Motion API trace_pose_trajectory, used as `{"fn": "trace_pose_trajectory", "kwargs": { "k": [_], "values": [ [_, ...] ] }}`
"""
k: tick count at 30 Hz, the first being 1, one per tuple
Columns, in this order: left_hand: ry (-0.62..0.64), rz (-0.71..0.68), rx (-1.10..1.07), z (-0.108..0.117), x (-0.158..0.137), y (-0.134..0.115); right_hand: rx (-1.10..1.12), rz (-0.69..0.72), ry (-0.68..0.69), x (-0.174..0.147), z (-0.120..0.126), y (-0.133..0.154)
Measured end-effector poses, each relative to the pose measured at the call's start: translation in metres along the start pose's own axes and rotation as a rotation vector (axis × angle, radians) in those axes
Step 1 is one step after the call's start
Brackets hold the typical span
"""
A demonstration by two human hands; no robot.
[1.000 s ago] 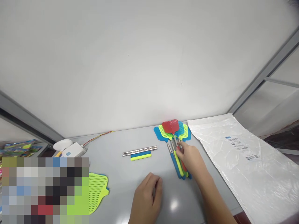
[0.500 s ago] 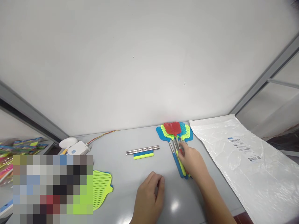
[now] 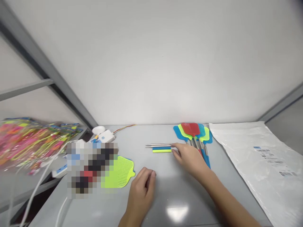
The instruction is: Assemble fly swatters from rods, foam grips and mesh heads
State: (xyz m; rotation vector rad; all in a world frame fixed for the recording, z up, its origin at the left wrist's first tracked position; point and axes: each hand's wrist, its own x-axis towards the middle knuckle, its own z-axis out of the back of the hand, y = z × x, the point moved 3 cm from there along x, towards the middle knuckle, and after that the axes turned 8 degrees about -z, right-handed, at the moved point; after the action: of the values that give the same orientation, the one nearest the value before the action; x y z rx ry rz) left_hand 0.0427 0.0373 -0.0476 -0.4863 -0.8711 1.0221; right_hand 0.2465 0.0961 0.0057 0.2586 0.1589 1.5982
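Note:
My right hand point(image 3: 190, 157) reaches over the table with thumb and index finger apart, its fingertips at the right end of several metal rods point(image 3: 157, 145). Whether they touch the rods cannot be made out. Just below the rods lie a blue handle grip point(image 3: 161, 148) and a lime-green handle grip point(image 3: 162, 151). My left hand point(image 3: 142, 190) rests on the table, fingers curled, nothing visible in it. Behind my right hand is a fanned pile of fly swatters, a red fly swatter point(image 3: 190, 129) on top; my hand hides part of their handles.
Lime-green swatter heads point(image 3: 125, 171) lie left of my left hand, beside a blurred-out area. A large white plastic mailing bag point(image 3: 251, 157) covers the right side. Packaged colourful goods point(image 3: 35, 138) lie at far left, near a white device point(image 3: 106, 136) with thin wires.
My right hand has left the pile of fly swatters and moved left to the rods. The view has turned left, showing more of the packaged goods. My left hand stays curled.

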Motion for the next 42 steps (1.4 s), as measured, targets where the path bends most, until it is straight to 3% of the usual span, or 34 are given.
{"fn": "trace_pose_trajectory", "kwargs": {
  "k": [4, 8, 12, 16, 21, 25, 28, 31, 35, 38, 42],
  "values": [
    [-0.124, 0.004, 0.04, 0.031, -0.013, 0.014, -0.062, 0.144, 0.11, 0.036, -0.013, 0.032],
    [-0.2, 0.007, 0.055, 0.046, -0.021, 0.015, -0.055, 0.25, 0.193, 0.075, -0.03, 0.052],
    [-0.122, -0.033, 0.123, 0.04, -0.024, 0.011, -0.062, 0.335, 0.257, 0.094, -0.044, 0.066],
    [-0.053, -0.078, 0.222, 0.033, -0.02, 0.005, -0.086, 0.382, 0.235, 0.097, -0.051, 0.074],
    [0.058, -0.089, 0.421, 0.024, 0.01, -0.005, -0.09, 0.289, 0.103, 0.096, -0.045, 0.078],
    [0.125, -0.085, 0.588, 0.012, 0.044, -0.006, -0.044, 0.121, -0.05, 0.086, -0.014, 0.068],
    [0.148, -0.094, 0.644, 0.003, 0.06, -0.004, 0.253, 0.069, -0.265, 0.064, 0.018, 0.054],
    [0.147, -0.105, 0.633, -0.004, 0.064, -0.002, 0.81, 0.073, -0.506, 0.033, 0.039, 0.036],
    [0.154, -0.144, 0.592, -0.007, 0.055, -0.003, 1.353, 0.089, -0.571, -0.003, 0.037, 0.019],
    [0.124, -0.166, 0.533, -0.005, 0.048, -0.004, 1.533, 0.027, -0.613, -0.02, 0.028, 0.009],
    [0.096, -0.142, 0.526, -0.003, 0.044, -0.001, 1.554, -0.003, -0.74, -0.033, 0.02, 0.003]
  ]
}}
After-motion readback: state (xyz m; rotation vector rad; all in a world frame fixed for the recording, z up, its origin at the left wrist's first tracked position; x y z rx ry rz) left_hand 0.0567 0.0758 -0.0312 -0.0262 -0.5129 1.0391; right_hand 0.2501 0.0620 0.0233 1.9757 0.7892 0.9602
